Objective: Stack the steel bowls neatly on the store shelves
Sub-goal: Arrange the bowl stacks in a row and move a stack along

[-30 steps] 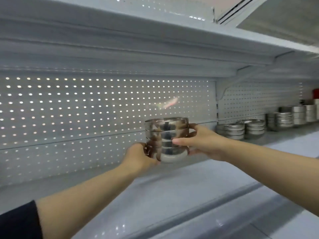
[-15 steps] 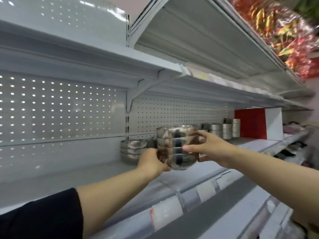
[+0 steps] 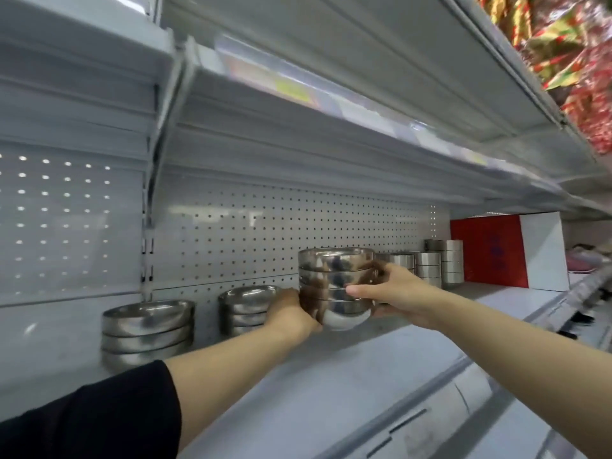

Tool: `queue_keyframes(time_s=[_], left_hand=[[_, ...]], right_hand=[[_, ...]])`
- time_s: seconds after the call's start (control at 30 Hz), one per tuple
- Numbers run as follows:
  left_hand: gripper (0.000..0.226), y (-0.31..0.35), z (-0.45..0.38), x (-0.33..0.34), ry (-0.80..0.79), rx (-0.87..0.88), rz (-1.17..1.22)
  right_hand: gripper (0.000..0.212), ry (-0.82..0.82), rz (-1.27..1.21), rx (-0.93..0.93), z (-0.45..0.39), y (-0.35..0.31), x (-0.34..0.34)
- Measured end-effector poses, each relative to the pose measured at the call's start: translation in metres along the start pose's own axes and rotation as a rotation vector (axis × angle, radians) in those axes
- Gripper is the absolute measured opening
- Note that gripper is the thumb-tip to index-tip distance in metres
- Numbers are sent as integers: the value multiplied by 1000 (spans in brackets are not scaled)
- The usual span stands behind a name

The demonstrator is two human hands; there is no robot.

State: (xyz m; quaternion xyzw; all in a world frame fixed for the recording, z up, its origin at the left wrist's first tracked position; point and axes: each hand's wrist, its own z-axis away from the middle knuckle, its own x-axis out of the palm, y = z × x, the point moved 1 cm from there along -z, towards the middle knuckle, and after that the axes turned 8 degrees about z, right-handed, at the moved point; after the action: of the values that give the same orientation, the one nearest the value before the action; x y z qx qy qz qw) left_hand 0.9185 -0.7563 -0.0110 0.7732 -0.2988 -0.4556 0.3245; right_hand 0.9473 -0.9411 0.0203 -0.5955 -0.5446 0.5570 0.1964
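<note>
A grey metal shelf (image 3: 331, 385) runs across the lower frame, backed by a perforated panel (image 3: 265, 226). On it, lower left, sits a stack of three shallow steel bowls (image 3: 147, 329); a second like stack (image 3: 246, 308) stands right of it. At centre, a stack of four nested steel bowls (image 3: 336, 288) is held just above the shelf. The left hand (image 3: 291, 314) grips its left side, the right hand (image 3: 395, 294) its right, thumb across the front. Both forearms reach up and forward.
</note>
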Motion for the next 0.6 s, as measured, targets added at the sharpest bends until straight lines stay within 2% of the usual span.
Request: queue_keyframes(time_s=[0.1,0.2,0.37,0.4,0.43,0.5,0.6], left_hand=[[27,2,-26,19,50,-66,-115],[16,-6,-50,39,99,-132,-100],[30,-26,-76,58,206,-229,-90],[25,-31,-81,61,204,-229,-76],[15,-35,-83,64,173,-210,-7],[28,-40,-95,68,187,-146,201],[32,-45,-96,80,397,-252,953]], right_hand=[[30,-35,-36,-3,-37,18,-11],[37,-85,-45,-13,-70,36,-13],[48,-156,-44,-6,-118,67,-5],[51,-177,-58,-13,-125,73,-3],[54,-198,-72,-23,-131,79,-2],[55,-239,-105,-47,-142,90,-2],[49,-295,-145,-84,-152,101,-1]])
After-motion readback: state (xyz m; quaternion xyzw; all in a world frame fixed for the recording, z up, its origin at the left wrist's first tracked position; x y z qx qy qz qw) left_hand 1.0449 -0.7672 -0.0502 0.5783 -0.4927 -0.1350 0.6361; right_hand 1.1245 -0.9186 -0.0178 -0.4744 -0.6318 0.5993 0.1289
